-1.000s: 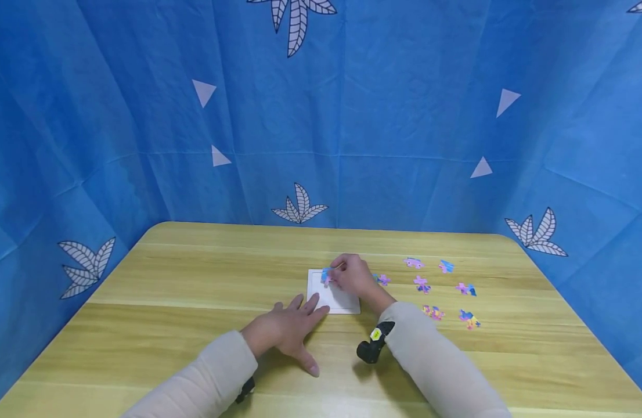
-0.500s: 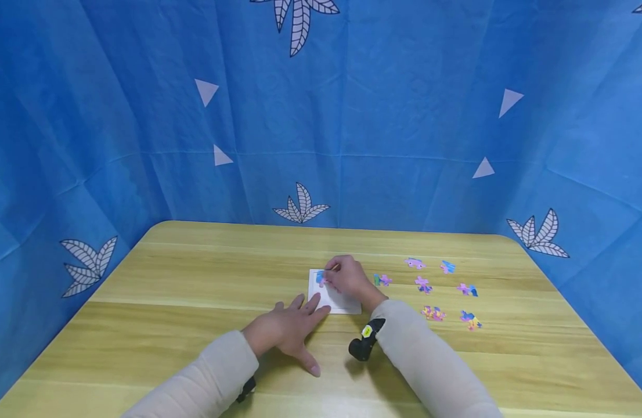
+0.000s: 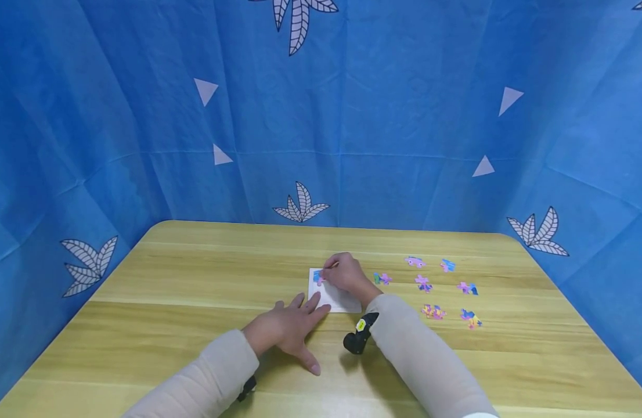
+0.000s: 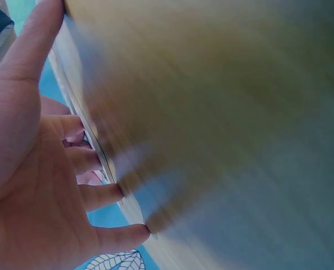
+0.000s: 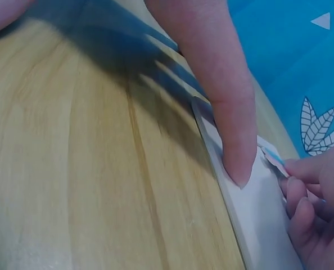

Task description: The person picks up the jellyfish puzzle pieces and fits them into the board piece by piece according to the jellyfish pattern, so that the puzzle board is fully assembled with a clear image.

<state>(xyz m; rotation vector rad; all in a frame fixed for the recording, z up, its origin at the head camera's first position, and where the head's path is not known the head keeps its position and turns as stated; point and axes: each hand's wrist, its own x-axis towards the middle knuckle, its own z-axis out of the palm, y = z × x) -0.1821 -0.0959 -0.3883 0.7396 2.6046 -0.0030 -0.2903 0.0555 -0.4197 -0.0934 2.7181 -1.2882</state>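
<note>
A white square puzzle tray [image 3: 344,303] lies on the table in front of me. My right hand [image 3: 347,274] pinches a blue and pink jigsaw piece [image 3: 318,277] between thumb and finger, at the tray's far left corner. In the right wrist view the piece [image 5: 275,160] stands tilted, one edge close over the tray surface [image 5: 262,216]. My left hand [image 3: 285,326] is spread, its fingertips on the tray's near left side and the thumb out over the table. The left wrist view shows those fingers [image 4: 102,195] straight, with fingertips down.
Right of the tray lie several loose jigsaw pieces: a green and pink one [image 3: 382,278], a pink one [image 3: 415,262], a blue one [image 3: 448,265], and a yellow and pink one [image 3: 433,312]. A blue patterned curtain [image 3: 404,116] hangs behind the wooden table [image 3: 206,261].
My right hand has moved slightly left with the jigsaw piece, bringing it into the tray's far left corner. The left hand has stayed in place.
</note>
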